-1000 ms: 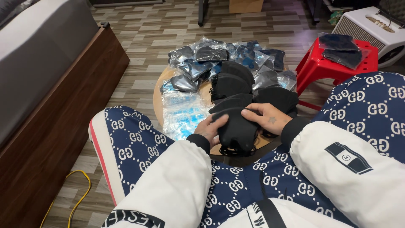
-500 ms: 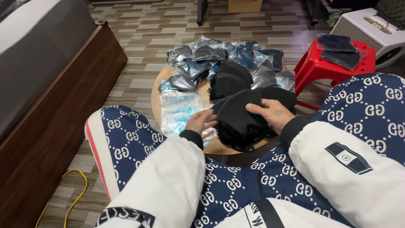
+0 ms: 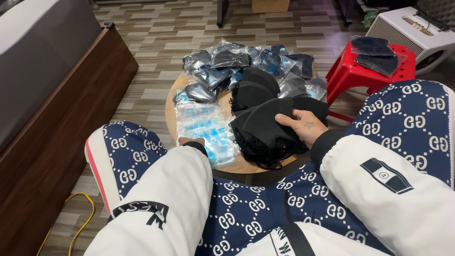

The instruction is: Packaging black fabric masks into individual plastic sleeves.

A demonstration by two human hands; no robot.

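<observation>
right hand [image 3: 305,127]: grip clamped on top black mask [image 3: 265,124] of loose stack, near edge of round wooden table [image 3: 246,165] | left hand [image 3: 190,141]: mostly hidden by sleeve, grip state can't tell, just beside clear bags [image 3: 204,128] | bagged masks [image 3: 222,64] at far side
</observation>
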